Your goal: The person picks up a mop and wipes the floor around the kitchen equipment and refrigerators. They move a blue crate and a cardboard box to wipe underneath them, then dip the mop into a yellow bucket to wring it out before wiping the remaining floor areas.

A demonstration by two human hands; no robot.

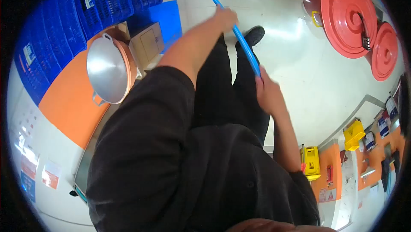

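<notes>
Both my hands grip a long blue pole that slants from the top centre down to the middle of the head view. My left hand is closed around it higher up, arm stretched forward. My right hand is closed around its lower end, close to my body. The pole's far end runs out of view at the top. My black trousers and one black shoe show beneath the pole on a pale glossy floor.
Two big red pots with lids stand on the floor at the upper right. A large silver pan leans at the left beside a cardboard box and stacked blue crates. Yellow signs stand at the lower right.
</notes>
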